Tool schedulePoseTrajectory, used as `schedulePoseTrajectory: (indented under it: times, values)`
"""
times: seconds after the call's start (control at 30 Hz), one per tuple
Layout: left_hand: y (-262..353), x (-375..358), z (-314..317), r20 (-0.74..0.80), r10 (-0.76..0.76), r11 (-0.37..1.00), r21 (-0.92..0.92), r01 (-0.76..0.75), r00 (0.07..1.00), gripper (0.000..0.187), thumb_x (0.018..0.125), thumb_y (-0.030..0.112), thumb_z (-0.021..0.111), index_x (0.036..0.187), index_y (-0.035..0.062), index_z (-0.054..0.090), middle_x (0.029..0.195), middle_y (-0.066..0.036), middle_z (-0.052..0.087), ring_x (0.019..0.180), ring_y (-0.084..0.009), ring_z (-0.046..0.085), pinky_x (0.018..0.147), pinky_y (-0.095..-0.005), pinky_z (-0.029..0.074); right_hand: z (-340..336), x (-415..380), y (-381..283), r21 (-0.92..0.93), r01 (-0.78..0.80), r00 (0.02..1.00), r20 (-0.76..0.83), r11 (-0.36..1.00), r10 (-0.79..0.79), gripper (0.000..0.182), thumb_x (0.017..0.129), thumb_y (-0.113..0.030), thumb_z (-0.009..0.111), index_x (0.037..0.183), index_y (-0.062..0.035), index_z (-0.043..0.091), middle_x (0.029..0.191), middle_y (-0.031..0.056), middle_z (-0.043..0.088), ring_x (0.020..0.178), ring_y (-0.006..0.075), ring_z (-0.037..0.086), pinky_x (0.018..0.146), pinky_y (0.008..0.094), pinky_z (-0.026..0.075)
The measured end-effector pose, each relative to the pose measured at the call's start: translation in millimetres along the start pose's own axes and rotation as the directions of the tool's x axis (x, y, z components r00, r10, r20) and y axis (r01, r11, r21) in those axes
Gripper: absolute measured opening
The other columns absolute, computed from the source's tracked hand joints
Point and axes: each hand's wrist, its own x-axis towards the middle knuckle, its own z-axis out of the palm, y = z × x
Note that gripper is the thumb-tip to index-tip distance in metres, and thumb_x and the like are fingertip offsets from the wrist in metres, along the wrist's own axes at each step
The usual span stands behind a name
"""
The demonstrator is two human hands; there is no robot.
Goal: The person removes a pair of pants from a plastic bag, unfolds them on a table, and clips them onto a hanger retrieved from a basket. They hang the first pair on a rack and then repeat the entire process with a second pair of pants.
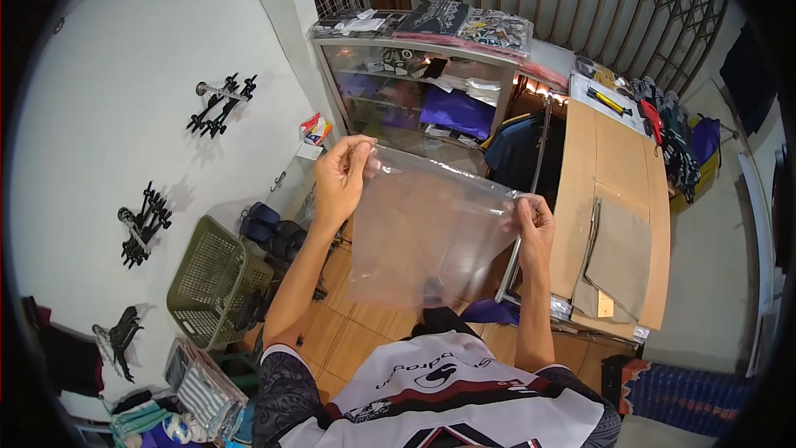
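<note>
A clear plastic bag [431, 232] is stretched out flat in front of my chest, held up by its two upper corners. At its upper left corner, my left hand [344, 174] pinches the edge between thumb and fingers. The upper right corner is pinched in my right hand [535, 220]. The bag looks thin and see-through, with the floor and my shirt's surroundings showing through it. To the right of my right hand, a folded beige garment [618, 257] with a small tag lies on a cardboard-covered table [580, 145].
A glass display cabinet [373, 87] with packed items stands ahead. A green basket [207, 282] is on the left, below wall hooks with black hangers [222, 106]. Folded packed clothes [203, 390] lie at lower left. A yellow-black tool [609, 101] rests on the table's far end.
</note>
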Motion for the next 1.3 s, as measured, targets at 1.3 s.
schedulePoseTrajectory:
  times: [1.3]
  values:
    - [-350.1,316.9,190.4,0.813,-0.234,0.971,0.218,0.094,0.533,0.035,0.092,0.014,0.074,0.123,-0.0006,0.067,0.11,-0.012,0.075,0.103,-0.0185,0.07,0.091,-0.0335,0.054,-49.9,403.2,-37.9,-0.642,0.129,0.958,-0.115,0.755,-0.261,0.008,0.092,-0.007,0.074,0.092,0.0015,0.072,0.077,-0.0018,0.065,0.071,0.003,0.057,0.065,0.0206,0.046]
